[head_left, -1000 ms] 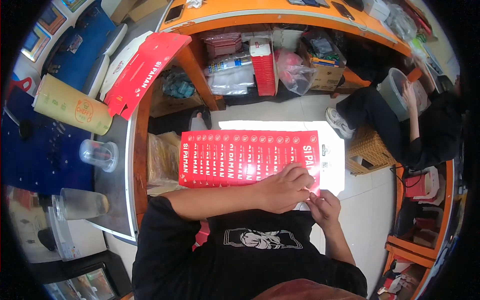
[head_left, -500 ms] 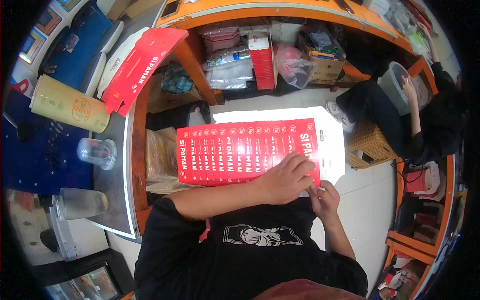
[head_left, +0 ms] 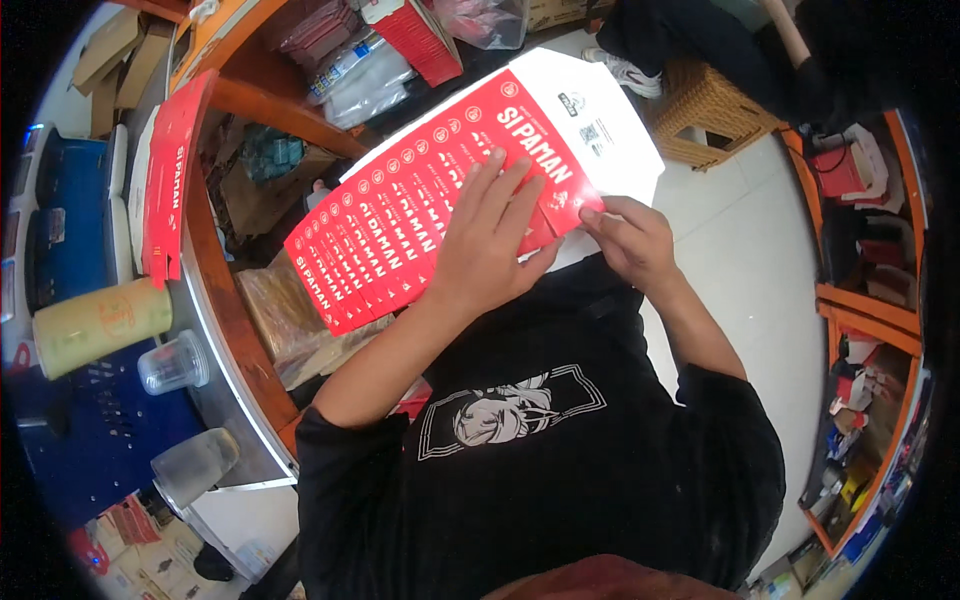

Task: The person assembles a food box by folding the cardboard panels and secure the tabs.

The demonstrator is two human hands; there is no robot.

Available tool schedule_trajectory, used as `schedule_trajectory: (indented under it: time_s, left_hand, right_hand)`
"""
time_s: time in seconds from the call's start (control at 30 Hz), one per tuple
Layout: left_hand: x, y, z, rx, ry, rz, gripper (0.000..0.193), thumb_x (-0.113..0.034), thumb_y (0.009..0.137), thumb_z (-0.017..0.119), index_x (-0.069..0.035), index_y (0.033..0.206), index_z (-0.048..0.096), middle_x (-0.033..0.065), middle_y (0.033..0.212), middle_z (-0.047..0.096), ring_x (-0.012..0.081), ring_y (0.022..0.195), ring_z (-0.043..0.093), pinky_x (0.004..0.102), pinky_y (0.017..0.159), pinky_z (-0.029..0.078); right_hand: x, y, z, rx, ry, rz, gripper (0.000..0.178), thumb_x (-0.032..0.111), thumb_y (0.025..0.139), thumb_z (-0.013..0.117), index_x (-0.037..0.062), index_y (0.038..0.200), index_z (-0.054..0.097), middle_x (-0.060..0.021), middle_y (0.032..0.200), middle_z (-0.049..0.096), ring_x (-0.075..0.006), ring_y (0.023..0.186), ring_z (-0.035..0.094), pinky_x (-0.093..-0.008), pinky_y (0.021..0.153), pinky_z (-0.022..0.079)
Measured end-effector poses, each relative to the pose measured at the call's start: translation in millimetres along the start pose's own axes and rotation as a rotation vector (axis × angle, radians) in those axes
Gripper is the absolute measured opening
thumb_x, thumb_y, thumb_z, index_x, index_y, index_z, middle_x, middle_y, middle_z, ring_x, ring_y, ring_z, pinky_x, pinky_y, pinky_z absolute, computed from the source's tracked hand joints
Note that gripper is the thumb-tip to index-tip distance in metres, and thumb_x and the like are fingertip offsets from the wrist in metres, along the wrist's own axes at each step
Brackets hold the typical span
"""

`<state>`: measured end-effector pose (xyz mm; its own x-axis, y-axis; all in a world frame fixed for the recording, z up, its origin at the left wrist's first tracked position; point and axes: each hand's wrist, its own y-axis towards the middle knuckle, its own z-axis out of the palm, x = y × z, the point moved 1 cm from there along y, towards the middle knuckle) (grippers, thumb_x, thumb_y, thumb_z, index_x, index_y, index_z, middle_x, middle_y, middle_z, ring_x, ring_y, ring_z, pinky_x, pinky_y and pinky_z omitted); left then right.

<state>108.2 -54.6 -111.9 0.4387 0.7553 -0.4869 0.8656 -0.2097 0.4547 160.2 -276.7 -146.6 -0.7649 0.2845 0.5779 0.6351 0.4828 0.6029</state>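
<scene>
A fanned stack of red-and-white flat cardboard box blanks [head_left: 385, 235] lies in front of me, the red strips overlapping like steps. The top blank [head_left: 585, 115] at the right end shows a wide white panel with a small dark print. My left hand [head_left: 487, 235] lies on the red strips, palm down with fingers stretched out. My right hand [head_left: 632, 242] pinches the near right corner of the top blank between thumb and fingers. What supports the stack is hidden beneath it.
On the left, a counter holds a yellow cylinder [head_left: 105, 325], clear plastic cups [head_left: 174, 363] and more red box blanks [head_left: 170, 180]. A woven basket [head_left: 705, 115] stands beyond, near another person's shoe [head_left: 625, 72]. Orange shelves [head_left: 868, 318] line the right.
My view has turned, so the stack appears slanted and further up. My left hand has moved leftward off the right-hand edge, its bent fingers now flattened. My right hand stays at the corner.
</scene>
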Motion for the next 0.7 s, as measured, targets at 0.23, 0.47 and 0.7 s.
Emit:
schedule_trajectory:
  time_s: [0.23, 0.47, 0.7]
  left_hand:
    - [-9.4, 7.7, -18.7, 0.147, 0.069, 0.137, 0.027, -0.015, 0.082, 0.074, -0.009, 0.108, 0.069, 0.0157, 0.13, 0.054, 0.0396, 0.123, 0.048, 0.0531, 0.103, 0.039]
    - [-17.6, 25.9, -17.0, 0.314, 0.105, 0.073, 0.023, -0.007, 0.08, 0.074, -0.006, 0.1, 0.063, 0.0176, 0.135, 0.043, 0.0391, 0.122, 0.04, 0.0489, 0.103, 0.033]
    - [-16.0, 24.4, -11.6, 0.299, 0.025, 0.009, 0.017, -0.003, 0.08, 0.072, -0.006, 0.093, 0.063, 0.0183, 0.134, 0.043, 0.0388, 0.122, 0.04, 0.048, 0.104, 0.031]
  right_hand:
    - [-4.9, 2.1, 3.7, -0.033, -0.064, -0.025, 0.026, 0.006, 0.082, 0.08, 0.0092, 0.107, 0.075, -0.0128, 0.098, 0.072, -0.0255, 0.076, 0.071, -0.0328, 0.063, 0.057]
    - [-2.8, 6.0, 3.0, -0.063, -0.042, -0.037, 0.024, 0.008, 0.081, 0.081, 0.0078, 0.104, 0.075, -0.0127, 0.096, 0.072, -0.0245, 0.076, 0.071, -0.032, 0.063, 0.057]
    - [-3.9, 7.5, 2.9, -0.099, -0.023, -0.053, 0.021, 0.007, 0.082, 0.079, 0.0064, 0.102, 0.075, -0.012, 0.091, 0.072, -0.0251, 0.076, 0.071, -0.0324, 0.063, 0.057]
